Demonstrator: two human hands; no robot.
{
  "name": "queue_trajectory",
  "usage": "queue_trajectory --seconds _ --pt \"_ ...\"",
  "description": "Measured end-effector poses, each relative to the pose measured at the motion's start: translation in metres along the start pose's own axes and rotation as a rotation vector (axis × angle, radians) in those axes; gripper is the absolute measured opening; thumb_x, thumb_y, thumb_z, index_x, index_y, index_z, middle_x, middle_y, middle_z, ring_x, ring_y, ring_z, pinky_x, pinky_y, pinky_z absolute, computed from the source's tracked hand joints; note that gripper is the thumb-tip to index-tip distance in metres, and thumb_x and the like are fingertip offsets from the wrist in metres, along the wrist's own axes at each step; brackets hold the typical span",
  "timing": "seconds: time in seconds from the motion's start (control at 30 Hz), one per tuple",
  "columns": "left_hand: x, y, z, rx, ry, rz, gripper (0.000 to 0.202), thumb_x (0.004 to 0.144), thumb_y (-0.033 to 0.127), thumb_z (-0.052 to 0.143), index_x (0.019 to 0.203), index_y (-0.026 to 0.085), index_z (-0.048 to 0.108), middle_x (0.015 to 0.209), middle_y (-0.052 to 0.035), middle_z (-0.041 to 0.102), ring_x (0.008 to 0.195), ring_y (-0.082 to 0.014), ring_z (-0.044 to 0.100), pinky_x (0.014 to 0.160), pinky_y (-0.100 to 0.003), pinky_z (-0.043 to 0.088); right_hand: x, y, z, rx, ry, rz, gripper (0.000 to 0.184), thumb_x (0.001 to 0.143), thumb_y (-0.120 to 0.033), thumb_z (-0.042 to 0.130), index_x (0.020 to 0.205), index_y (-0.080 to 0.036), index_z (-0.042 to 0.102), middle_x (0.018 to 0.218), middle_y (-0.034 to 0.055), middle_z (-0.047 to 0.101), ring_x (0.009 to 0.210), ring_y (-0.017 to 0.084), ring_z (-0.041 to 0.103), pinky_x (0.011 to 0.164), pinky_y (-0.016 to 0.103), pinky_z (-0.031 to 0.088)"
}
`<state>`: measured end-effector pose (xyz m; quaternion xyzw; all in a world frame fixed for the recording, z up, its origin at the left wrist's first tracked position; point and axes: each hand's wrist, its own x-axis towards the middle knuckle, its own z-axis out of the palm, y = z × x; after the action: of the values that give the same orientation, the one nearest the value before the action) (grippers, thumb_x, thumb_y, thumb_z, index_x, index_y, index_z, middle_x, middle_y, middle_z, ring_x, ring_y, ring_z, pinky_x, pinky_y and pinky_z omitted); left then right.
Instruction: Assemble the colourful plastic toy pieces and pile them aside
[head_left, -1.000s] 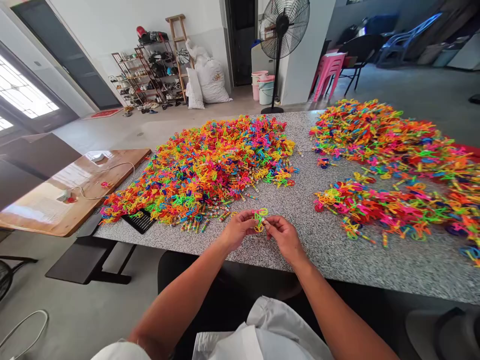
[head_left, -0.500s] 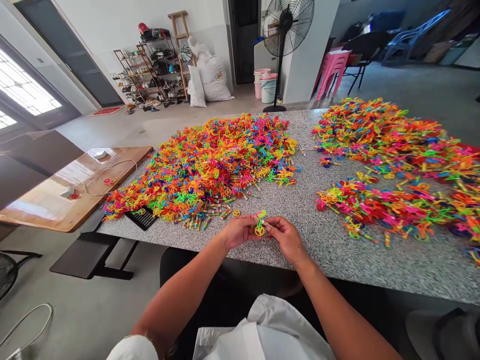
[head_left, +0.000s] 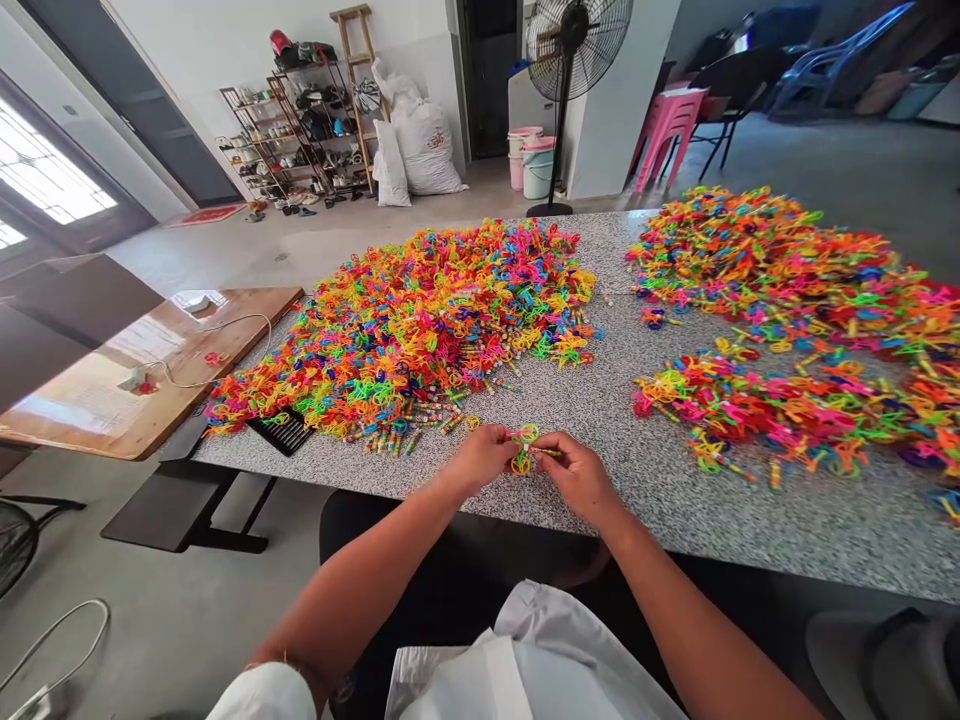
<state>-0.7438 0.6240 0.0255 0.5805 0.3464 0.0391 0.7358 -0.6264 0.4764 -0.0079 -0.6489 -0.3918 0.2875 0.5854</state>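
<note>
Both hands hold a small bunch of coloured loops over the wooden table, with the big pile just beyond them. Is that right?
Not quite. In the head view the left hand and right hand hold the loops over the speckled stone table, not the wooden one. The big pile does lie just beyond.

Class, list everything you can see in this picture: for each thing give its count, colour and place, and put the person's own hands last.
Table: one, speckled grey, centre.
Left heap: one, multicoloured plastic loops, table left.
Right heaps: two, multicoloured, table right.
Black comb: one, under the left heap's edge.
Wooden table: one, brown, far left.
Fan: one, black, behind the table.
Sacks: several, white, by the wall.
Loop piece: one, yellow-green, between the hands.
Left hand: pinching the loop piece.
Right hand: pinching it too.
</note>
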Motion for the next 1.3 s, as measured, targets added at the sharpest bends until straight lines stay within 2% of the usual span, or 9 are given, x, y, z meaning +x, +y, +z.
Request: queue_trajectory --seconds 0.2,0.33,0.5,0.63,0.73,0.87,1.03,1.17,1.3 --pt "0.007 -0.022 0.015 0.545 0.234 0.164 0.021 0.089 0.022 0.06 0.068 0.017 0.056 0.057 0.0051 0.047 0.056 -0.0101 0.044 0.059 -0.023 0.036 -0.006 0.007 -0.001 -0.286 0.053 -0.107 0.018 0.095 -0.033 0.058 0.103 -0.023 0.07 0.098 0.0054 0.075 0.09 0.022 0.07 0.084 0.036 0.053" --pt "0.024 -0.019 0.026 0.64 0.157 0.292 0.025 0.097 0.032 0.052 0.084 0.016 0.067 0.067 0.0004 0.06 0.065 -0.0137 0.055 0.065 -0.025 0.043 -0.007 0.012 -0.023 -0.227 0.146 0.033 0.025 0.093 -0.042 0.062 0.103 -0.022 0.071 0.094 0.0054 0.076 0.082 0.021 0.07 0.079 0.035 0.055" --pt "0.09 0.029 0.047 0.813 0.258 0.46 0.032 0.097 0.024 0.052 0.125 0.014 0.065 0.107 -0.0121 0.073 0.099 -0.0219 0.068 0.093 -0.034 0.051 -0.002 0.016 -0.103 0.0 0.807 0.137 0.04 0.08 -0.053 0.075 0.102 -0.02 0.071 0.08 0.0019 0.071 0.06 0.015 0.06 0.059 0.029 0.051" --pt "0.156 0.067 0.068 1.144 0.321 0.697 0.052 0.095 0.024 0.056 0.146 0.013 0.051 0.145 -0.0206 0.057 0.138 -0.0309 0.051 0.116 -0.045 0.038 0.003 0.015 -0.152 0.383 1.136 0.09 0.044 0.072 -0.052 0.077 0.102 -0.021 0.067 0.1 0.0044 0.075 0.063 0.013 0.065 0.052 0.024 0.051" --pt "0.189 0.076 0.076 1.397 0.25 0.753 0.065 0.091 0.027 0.064 0.152 0.02 0.046 0.164 -0.0192 0.036 0.151 -0.0391 0.031 0.122 -0.057 0.026 0.004 0.018 -0.145 0.407 1.004 0.234 0.043 0.067 -0.047 0.078 0.099 -0.02 0.067 0.093 0.0053 0.076 0.059 0.014 0.066 0.048 0.024 0.05" --pt "0.191 0.063 0.064 1.588 0.168 0.788 0.047 0.095 0.025 0.056 0.142 0.02 0.056 0.164 -0.0184 0.037 0.149 -0.0383 0.034 0.122 -0.062 0.023 0.008 0.032 -0.108 0.211 0.669 0.319 0.043 0.074 -0.048 0.074 0.105 -0.019 0.07 0.093 0.0068 0.077 0.054 0.015 0.063 0.046 0.027 0.05" --pt "0.139 0.035 0.02 1.624 0.092 0.96 0.03 0.098 0.022 0.052 0.126 0.02 0.063 0.159 -0.0156 0.043 0.144 -0.0317 0.041 0.121 -0.051 0.032 0.052 0.044 -0.087 -0.244 0.423 0.267 0.031 0.088 -0.042 0.058 0.104 -0.019 0.071 0.086 0.0066 0.075 0.071 0.022 0.069 0.065 0.034 0.057" --pt "0.088 0.017 -0.02 1.503 0.12 0.878 0.034 0.091 0.014 0.057 0.123 0.023 0.063 0.159 -0.0135 0.042 0.144 -0.0318 0.042 0.119 -0.052 0.037 0.117 0.034 -0.083 -0.695 0.332 0.129 0.034 0.094 -0.023 0.05 0.12 -0.015 0.069 0.123 0.0156 0.069 0.118 0.026 0.065 0.102 0.038 0.05" --pt "0.053 0.008 -0.047 1.315 0.143 0.848 0.036 0.089 0.009 0.053 0.121 0.022 0.064 0.146 -0.0147 0.054 0.135 -0.0289 0.052 0.115 -0.047 0.043 0.168 0.022 -0.077 -0.996 0.238 0.224 0.052 0.099 -0.024 0.049 0.15 -0.016 0.049 0.151 0.0216 0.047 0.123 0.031 0.062 0.098 0.039 0.05"
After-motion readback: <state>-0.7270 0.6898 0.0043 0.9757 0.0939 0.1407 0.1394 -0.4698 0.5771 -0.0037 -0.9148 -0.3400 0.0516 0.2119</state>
